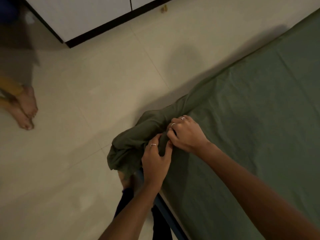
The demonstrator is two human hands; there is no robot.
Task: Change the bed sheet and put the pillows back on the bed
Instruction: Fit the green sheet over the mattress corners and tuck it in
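Down at the corner of the bed (173, 214), both hands work a bunched wad of the green bed sheet (251, 108), which lies spread flat over the mattress to the right and gathers into a thick twisted roll hanging off the corner above the pale tiled floor (103, 94). The left hand (155, 163) grips the roll from below with fingers curled into the folds, while the right hand (187, 134) pinches the cloth just beside it, knuckles bent and rings showing. Another person's bare feet (26, 110) stand well apart at the left, near a white cabinet (83, 16).
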